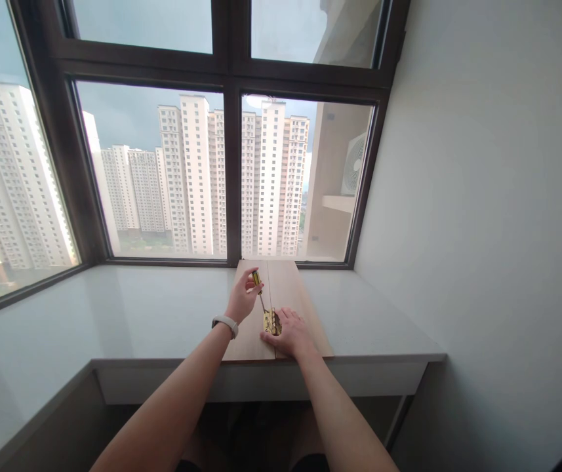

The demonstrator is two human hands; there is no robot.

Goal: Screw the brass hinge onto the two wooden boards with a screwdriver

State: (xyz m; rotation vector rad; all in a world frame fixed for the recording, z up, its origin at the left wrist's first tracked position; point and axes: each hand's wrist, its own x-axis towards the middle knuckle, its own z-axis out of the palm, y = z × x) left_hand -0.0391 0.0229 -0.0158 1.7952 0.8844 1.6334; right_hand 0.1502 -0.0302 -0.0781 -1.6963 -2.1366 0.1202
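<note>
Two pale wooden boards [251, 341] lie side by side on the white sill, a seam running between them. A brass hinge [268, 321] sits across that seam. My left hand [244, 295] is closed around the yellow and black handle of a screwdriver [257, 282], whose shaft slants down to the upper part of the hinge's left leaf. Whether the tip sits in a screw is too small to tell. My right hand [290, 331] presses on the hinge and the right board, fingers covering much of the right leaf and thumb at the hinge's lower edge.
The white sill [162, 314] spreads to both sides of the boards, ending at a front edge near me. Dark-framed windows [234, 164] rise behind it, and a white wall [458, 164] stands on the right. My left wrist wears a pale watch [225, 325].
</note>
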